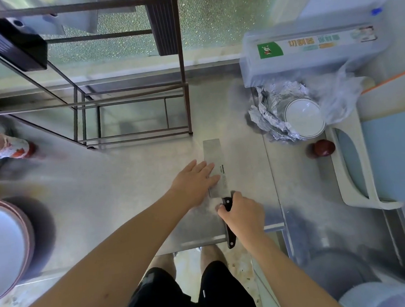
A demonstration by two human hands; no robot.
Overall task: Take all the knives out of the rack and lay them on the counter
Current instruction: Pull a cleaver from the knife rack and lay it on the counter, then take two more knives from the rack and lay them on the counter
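Right hand curled tight around black handle of cleaver, lying flat on tabletop. Left hand spread open, fingers flat on blade.

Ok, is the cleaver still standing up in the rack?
No, the cleaver lies flat on the steel counter, with the right hand on its handle and the left hand on the blade.

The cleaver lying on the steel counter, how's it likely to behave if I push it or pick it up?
The cleaver lies flat on the smooth steel counter, so a push would probably slide it, not roll it. Its broad metal blade looks stiff and likely blade-heavy, so lifting by the black handle, where the right hand grips, it may tip forward.
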